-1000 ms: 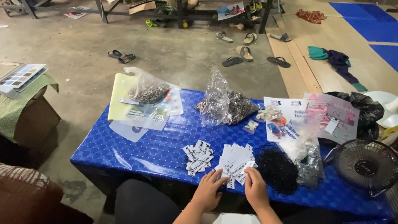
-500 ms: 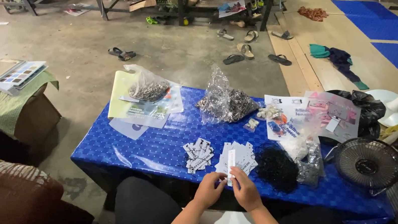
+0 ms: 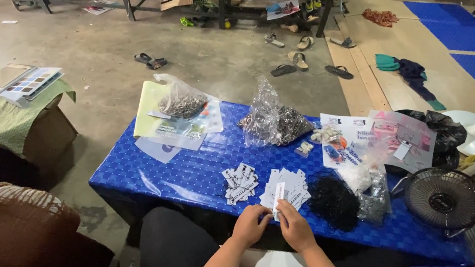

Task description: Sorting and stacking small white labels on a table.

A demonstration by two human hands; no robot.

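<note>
The person sits at the near edge of a low table covered in a blue patterned cloth [image 3: 181,170]. Both hands meet over that edge, at about 6 o'clock in the view. The left hand [image 3: 251,224] has its fingers curled in toward the right hand. The right hand [image 3: 295,229] pinches a small white card tag [image 3: 278,194] between thumb and fingertips, holding it upright so it stands above the knuckles. Whether the left fingers also touch the tag cannot be told.

Just beyond the hands, at 12 o'clock from them, lies a loose spread of white card tags [image 3: 289,184]. At 11 o'clock from the hands sits a smaller heap of printed tags [image 3: 239,184]. At 3 o'clock from the right hand, close by, is a tangle of black string [image 3: 333,201], and touching its far side a crumpled clear bag [image 3: 373,195].

Farther back, at 12 o'clock, a clear plastic bag of dark metal pieces [image 3: 275,124] stands near the table's far edge. At 10 o'clock a second bag of metal pieces [image 3: 183,102] rests on yellow and white sheets [image 3: 154,122]. At 2 o'clock lie printed paper packets [image 3: 371,138] and a black plastic bag [image 3: 444,132].

A small black fan [image 3: 444,200] sits at 3 o'clock on the table's right end. On the concrete floor beyond, several sandals [image 3: 301,59] are scattered. At 9 o'clock a green-covered box [image 3: 12,122] carries colour sample cards [image 3: 32,84].
</note>
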